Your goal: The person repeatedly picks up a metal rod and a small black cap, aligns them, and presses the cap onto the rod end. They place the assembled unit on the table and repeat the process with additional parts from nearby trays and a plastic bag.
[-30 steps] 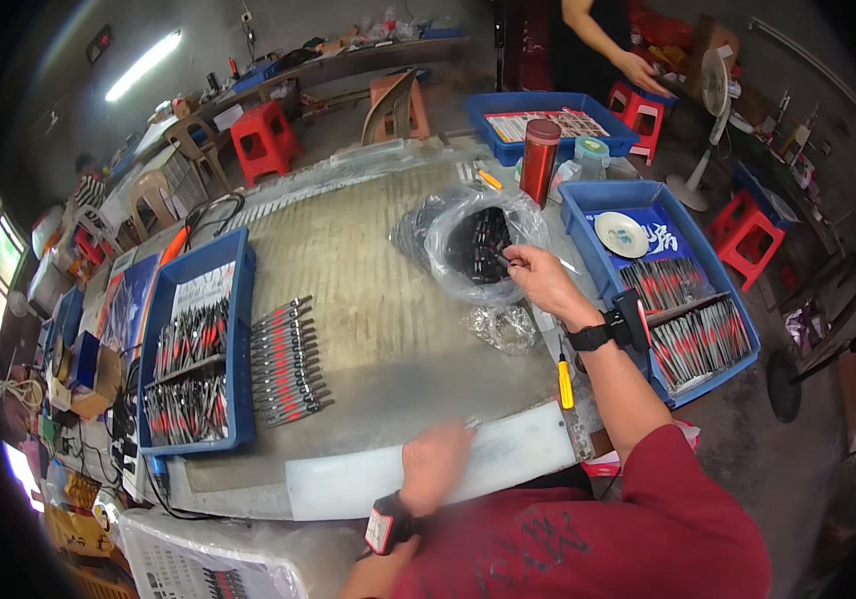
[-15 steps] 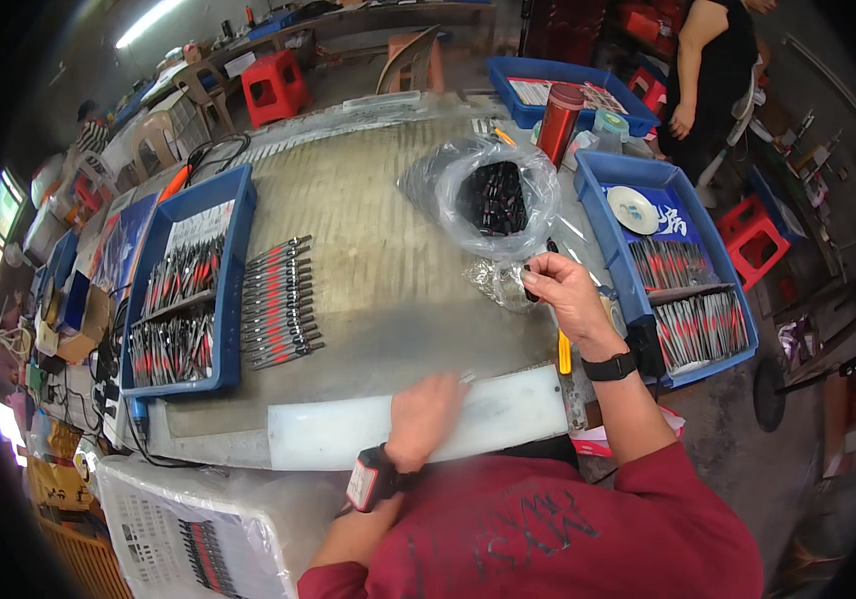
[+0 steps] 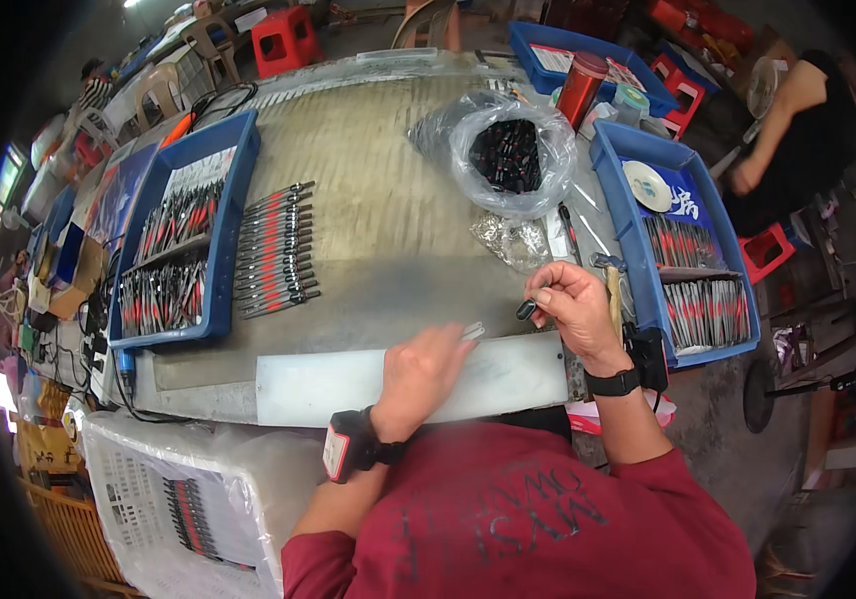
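Observation:
My left hand (image 3: 418,371) is over the white board (image 3: 328,387) at the table's front edge, its fingers closed and slightly blurred. A small clear piece (image 3: 475,330) sticks out past its fingertips. To the right, my right hand (image 3: 575,307) pinches a small black part (image 3: 526,309) between thumb and fingers, raised above the table. Beyond that hand lies a crumpled clear bag (image 3: 510,242) of small pieces. Farther back an open plastic bag (image 3: 463,150) holds many small black parts. A row of black-and-red pen-like tools (image 3: 276,250) lies left of my hands.
Blue trays (image 3: 248,175) (image 3: 612,215) of similar tools stand on both sides. A hammer (image 3: 614,290) and a screwdriver-like tool (image 3: 569,232) lie near my right hand. A red flask (image 3: 581,88) stands behind. Lower left is a white crate (image 3: 113,439); a person (image 3: 797,130) is at far right.
My head view has shifted, so the table sits higher in the picture. My right hand has turned, showing the black part more plainly. The person at right has bent over.

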### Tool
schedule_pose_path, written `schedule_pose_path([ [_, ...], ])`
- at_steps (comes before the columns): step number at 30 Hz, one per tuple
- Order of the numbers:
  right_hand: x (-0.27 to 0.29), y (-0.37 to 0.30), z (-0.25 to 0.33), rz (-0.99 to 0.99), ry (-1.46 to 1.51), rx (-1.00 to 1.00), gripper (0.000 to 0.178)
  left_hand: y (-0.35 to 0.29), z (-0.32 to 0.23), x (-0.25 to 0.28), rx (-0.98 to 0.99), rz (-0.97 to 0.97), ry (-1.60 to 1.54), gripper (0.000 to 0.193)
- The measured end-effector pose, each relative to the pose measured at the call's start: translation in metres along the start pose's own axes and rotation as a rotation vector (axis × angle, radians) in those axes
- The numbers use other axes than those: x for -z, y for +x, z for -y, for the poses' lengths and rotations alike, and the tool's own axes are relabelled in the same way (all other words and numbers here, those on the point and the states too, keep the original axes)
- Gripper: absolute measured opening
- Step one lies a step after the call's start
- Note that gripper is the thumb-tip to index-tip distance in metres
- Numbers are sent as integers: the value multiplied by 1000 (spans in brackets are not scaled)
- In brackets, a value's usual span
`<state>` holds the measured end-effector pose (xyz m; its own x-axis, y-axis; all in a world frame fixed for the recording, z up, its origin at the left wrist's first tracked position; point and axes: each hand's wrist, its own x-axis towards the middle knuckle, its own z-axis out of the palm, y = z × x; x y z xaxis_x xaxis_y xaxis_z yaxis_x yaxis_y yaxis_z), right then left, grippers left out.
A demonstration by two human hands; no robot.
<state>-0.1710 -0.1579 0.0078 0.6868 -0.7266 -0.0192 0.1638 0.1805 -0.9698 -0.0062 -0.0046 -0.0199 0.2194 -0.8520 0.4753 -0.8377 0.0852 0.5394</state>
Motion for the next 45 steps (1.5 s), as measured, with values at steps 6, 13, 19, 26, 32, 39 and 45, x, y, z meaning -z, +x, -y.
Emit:
schedule_pose_path([
  [6, -4, -9, -9, 23, -16, 7, 11, 3, -13, 11, -36, -19, -28, 18],
  [13, -7, -17, -17, 31, 30, 33, 10, 2, -17, 12, -42, -19, 6, 18],
  [19, -11, -26, -19, -77, -40, 27, 10, 0, -17, 11, -64, -23, 26, 17],
  [26, -13, -32, -20, -136, -67, 12, 13, -1, -16, 11, -111, 3, 76, 22],
  [32, -21, -36, -24, -156, 0, -58, 16, -2, -17, 10, -131, 5, 90, 23],
  [39, -31, -39, -29, -201, 71, -118, 17, -4, -18, 8, -119, 12, 85, 24],
  [45, -41, -44, -35, -227, -30, 31, 16, -6, -19, 6, -66, -7, 25, 24],
])
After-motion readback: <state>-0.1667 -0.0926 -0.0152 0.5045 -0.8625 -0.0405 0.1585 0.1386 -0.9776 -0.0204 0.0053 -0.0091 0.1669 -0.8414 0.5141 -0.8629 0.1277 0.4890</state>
